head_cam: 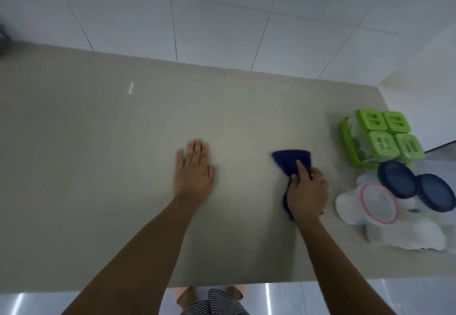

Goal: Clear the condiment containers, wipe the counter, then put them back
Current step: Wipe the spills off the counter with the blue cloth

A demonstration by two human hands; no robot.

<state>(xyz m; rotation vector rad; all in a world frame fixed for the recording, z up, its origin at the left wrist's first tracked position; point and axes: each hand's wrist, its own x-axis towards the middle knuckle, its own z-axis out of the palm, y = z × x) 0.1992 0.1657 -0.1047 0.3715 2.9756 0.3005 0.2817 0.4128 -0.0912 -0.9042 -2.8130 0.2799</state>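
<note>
Gripping a blue cloth [291, 160] with the right hand [307, 195], resting the left hand [193, 169] flat, fingers straight, on the counter [98, 142], with condiment containers [381, 137] parked far right.

I can read no text, label or number. The green lids [385, 129] right of the fingers [301, 166] of my right hand [307, 193] show only raised marks, too blurred to read.
</note>
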